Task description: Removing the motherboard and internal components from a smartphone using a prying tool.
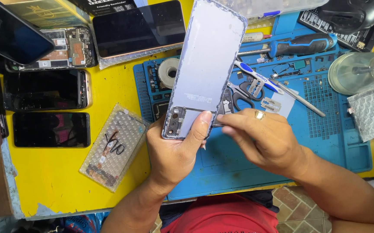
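Closest to me, my left hand (176, 153) grips one pale phone back cover (206, 64) by its lower end, thumb across it; my right hand (262, 140) pinches that corner. One screwdriver (301, 44), one tape roll (168, 72), three dark phones (44, 89) lie beyond.

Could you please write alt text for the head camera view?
A left hand holds a pale phone back cover above a blue repair mat, while the right hand pinches its lower edge. Phones, a screwdriver and scissors lie around on the yellow table.
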